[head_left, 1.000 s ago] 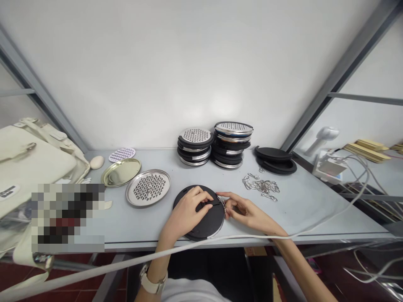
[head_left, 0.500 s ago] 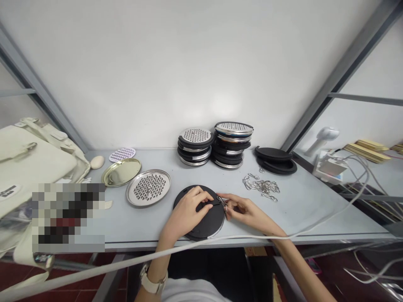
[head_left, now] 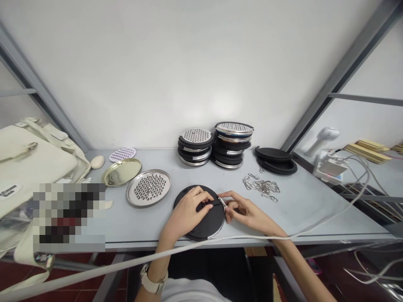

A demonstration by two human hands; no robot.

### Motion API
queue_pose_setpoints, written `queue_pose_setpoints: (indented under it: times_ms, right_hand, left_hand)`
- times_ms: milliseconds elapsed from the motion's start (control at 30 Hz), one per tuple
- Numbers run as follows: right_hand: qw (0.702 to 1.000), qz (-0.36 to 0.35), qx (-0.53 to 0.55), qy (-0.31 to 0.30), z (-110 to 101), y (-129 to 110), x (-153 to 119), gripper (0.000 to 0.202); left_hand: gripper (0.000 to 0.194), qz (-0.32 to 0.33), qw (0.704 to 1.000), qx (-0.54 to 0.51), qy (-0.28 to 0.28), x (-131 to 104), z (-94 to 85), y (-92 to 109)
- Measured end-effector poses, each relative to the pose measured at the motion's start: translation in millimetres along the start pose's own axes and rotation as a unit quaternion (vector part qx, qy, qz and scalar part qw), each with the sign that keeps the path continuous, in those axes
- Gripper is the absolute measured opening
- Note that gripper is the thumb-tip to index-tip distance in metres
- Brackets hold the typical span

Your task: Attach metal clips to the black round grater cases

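Note:
A black round grater holder (head_left: 206, 224) lies on the table in front of me, with a strip of metal rim showing at its lower right. My left hand (head_left: 189, 209) rests over its left and middle part, holding it down with bent fingers, the thumb near a slot. At the holder's right edge, my right hand (head_left: 241, 209) pinches a small metal wire clip (head_left: 222, 202) between thumb and fingers. The clip's upper end touches or nearly touches the edge; I cannot tell whether it is hooked in. Several similar clips (head_left: 262, 186) lie in a loose pile to the right.
Two stacks of round graters (head_left: 197, 147) stand at the back. Black holders (head_left: 277, 161) lie at the right rear. Leftward are a grater plate (head_left: 148, 188), a gold metal plate (head_left: 122, 173) and a purple-white disc (head_left: 122, 154). A white cable (head_left: 245, 237) crosses the front.
The metal clip in my right hand has turned, so its loop now shows narrower, closer to edge-on. My left hand and the holder have stayed in place.

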State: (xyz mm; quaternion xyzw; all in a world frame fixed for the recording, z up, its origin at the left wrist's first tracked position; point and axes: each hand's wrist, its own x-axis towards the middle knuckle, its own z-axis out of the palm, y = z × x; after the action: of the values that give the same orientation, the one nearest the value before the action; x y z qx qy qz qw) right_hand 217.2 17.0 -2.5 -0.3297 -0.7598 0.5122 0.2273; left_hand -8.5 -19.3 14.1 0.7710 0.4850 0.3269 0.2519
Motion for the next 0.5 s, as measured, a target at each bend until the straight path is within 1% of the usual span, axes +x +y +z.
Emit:
queue_pose_setpoints:
  times_ms: [167, 333, 500]
  right_hand:
    - [1.0, 0.001, 0.007, 0.01, 1.8, -0.6, 0.4, 0.035]
    - [0.999, 0.001, 0.0, 0.05, 5.0, 4.1, 4.0, 0.019]
    - [0.996, -0.003, -0.021, 0.083, 7.4, 5.0, 4.1, 0.019]
  left_hand:
    - [0.016, 0.001, 1.0, -0.003, 0.001, -0.6, -0.1, 0.7]
    - [0.016, 0.004, 1.0, -0.008, 0.003, -1.0, -0.8, 0.9]
    - [0.016, 0.003, 1.0, -0.006, 0.002, -0.6, 0.0, 0.0]
